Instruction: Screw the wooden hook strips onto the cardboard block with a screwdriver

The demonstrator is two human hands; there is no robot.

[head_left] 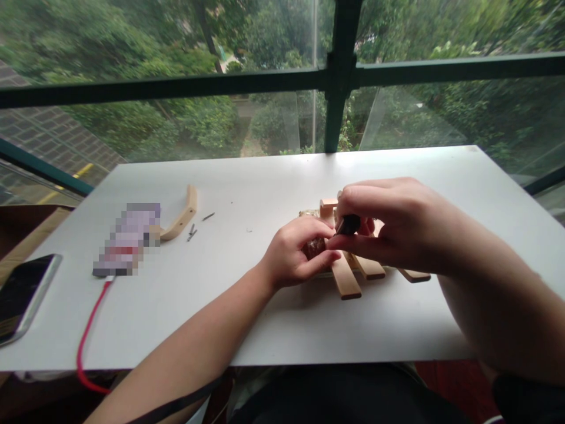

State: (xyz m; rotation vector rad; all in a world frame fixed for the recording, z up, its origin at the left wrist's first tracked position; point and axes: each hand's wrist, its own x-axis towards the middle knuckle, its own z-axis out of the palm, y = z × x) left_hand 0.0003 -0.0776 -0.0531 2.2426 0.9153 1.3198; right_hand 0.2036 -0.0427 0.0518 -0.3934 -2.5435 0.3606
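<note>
On the right half of the table lies a wooden piece with several pale slats (346,278) pointing toward me. My left hand (293,250) curls its thumb and fingers around the near left part of this slatted wooden piece. Between them shows a brown, shiny, patterned surface (312,247), mostly covered. My right hand (392,227) is closed on a small black tool (348,224) above the wood, close to the left fingertips. The tool's working end is hidden. Behind the hands, a short wooden part (327,204) sticks up.
A curved wooden piece with holes (179,222) lies left on the white table (247,318), near several small metal screws (192,232). A blurred-out phone (128,235) has a red cable (86,335). Another phone (26,294) sits at the left edge. Windows stand behind.
</note>
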